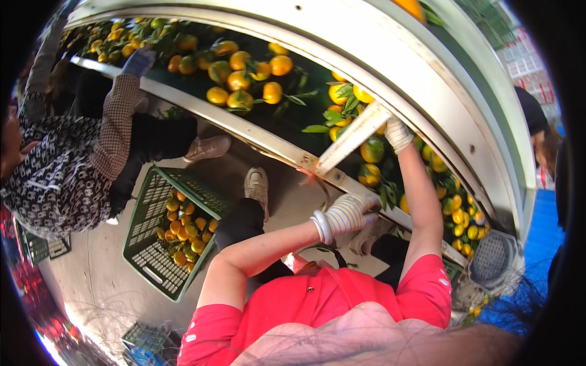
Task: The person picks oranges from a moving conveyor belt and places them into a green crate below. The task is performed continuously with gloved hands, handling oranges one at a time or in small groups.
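Observation:
My left hand [350, 212], in a striped knit glove with a pale bangle at the wrist, is at the near metal rail [256, 126] of the sorting conveyor. Its fingers are curled, and what they may hold is hidden. My right hand [397, 133], gloved alike, reaches over the dark green belt [183, 89]. A white crossbar [355, 137] and the conveyor's upper panel hide its fingertips. Beside it are orange and green mandarins [371, 150] with leaves. A looser group of mandarins [238, 80] lies farther left on the belt.
A green plastic crate [153, 270], tilted, holds several mandarins [183, 233] to my left. A co-worker [59, 174] in a patterned top reaches onto the belt with a gloved hand [138, 61]. A grey perforated basket [492, 261] stands at the conveyor's right end. Another person [533, 112] is at far right.

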Tool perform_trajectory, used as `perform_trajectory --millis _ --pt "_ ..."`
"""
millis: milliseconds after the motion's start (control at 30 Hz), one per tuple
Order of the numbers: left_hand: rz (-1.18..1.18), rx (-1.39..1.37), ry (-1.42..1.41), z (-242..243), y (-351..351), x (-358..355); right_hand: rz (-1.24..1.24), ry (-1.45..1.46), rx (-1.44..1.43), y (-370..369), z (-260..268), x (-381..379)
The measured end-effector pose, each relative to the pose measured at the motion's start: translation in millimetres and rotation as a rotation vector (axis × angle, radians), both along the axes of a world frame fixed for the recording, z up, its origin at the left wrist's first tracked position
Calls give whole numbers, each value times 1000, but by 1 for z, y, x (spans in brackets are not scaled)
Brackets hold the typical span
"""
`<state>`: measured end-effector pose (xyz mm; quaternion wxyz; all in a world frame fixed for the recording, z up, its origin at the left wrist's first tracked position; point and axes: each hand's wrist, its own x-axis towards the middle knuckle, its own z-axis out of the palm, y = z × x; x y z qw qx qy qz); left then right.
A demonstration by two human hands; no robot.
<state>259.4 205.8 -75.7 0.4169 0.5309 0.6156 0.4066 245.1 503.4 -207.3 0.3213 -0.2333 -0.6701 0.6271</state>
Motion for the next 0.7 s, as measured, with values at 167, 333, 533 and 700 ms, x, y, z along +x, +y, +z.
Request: perform_trajectory --millis 167,333,533,700 --pt "-44 -119 -62 -5 10 20 -158 -467 465 33 -7 106" --pt "-102 -98 77 -17 5 39 -141 -1118 670 -24 75 134" --pt "-217 -92 178 -45 9 76 230 -806 645 -93 65 80" --pt "-286 -136 239 -52 16 87 101 -604 485 -107 19 -3"
